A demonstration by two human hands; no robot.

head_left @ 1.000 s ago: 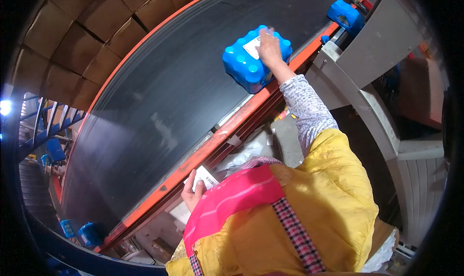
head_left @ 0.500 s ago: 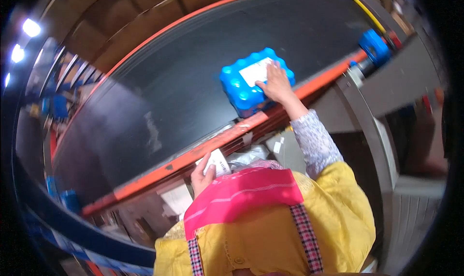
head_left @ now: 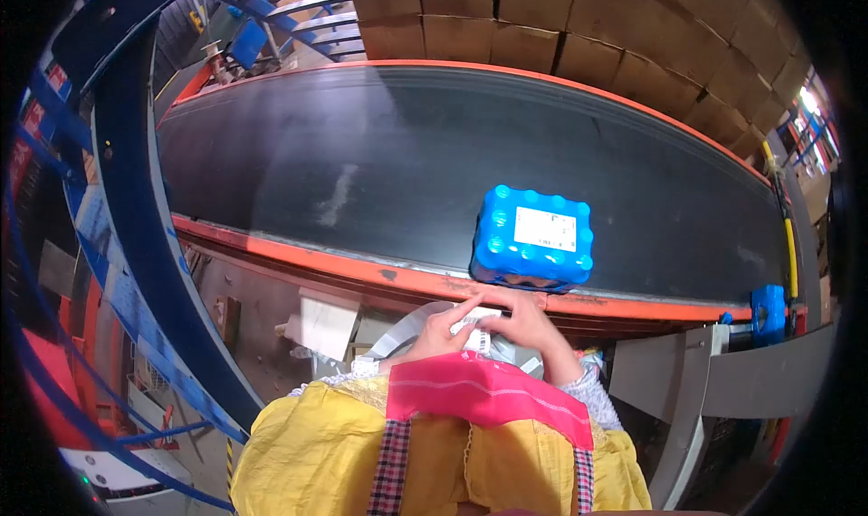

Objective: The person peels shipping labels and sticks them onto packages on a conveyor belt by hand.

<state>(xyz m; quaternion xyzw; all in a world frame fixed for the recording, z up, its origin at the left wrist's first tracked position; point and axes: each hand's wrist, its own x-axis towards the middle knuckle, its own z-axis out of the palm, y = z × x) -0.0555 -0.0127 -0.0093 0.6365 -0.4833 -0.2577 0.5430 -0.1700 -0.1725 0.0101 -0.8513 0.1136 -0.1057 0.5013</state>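
Working the paper close to the waist, above the pink bib [head_left: 479, 385] and just on the near side of the orange rail [head_left: 380, 270]. Pinching white barcoded paper [head_left: 485, 339], apparently label stock, between thumb and fingers of the left hand [head_left: 438, 336]; meeting the same paper from the other side with the bent fingers of the right hand [head_left: 527, 326]. Hard to tell, with fingers so small and crowded, whether pinching a piece on the right or merely touching it.

Showing just beyond the fingertips, on the black belt [head_left: 425, 182] beside the orange rail, a blue wrapped pack [head_left: 529, 259] with a printed label [head_left: 545, 229] flat on its top; well apart at far right, a second blue pack [head_left: 768, 313].

For neat handling, best to steady the paper on the left and lift from one corner on the right, pulling low and slow to prevent curling or tearing. Better to grip by the very edge, sparing any sticky face and leaving the barcode uncreased. Worth separating pieces singly, well short of the orange rail, to avoid snagging.
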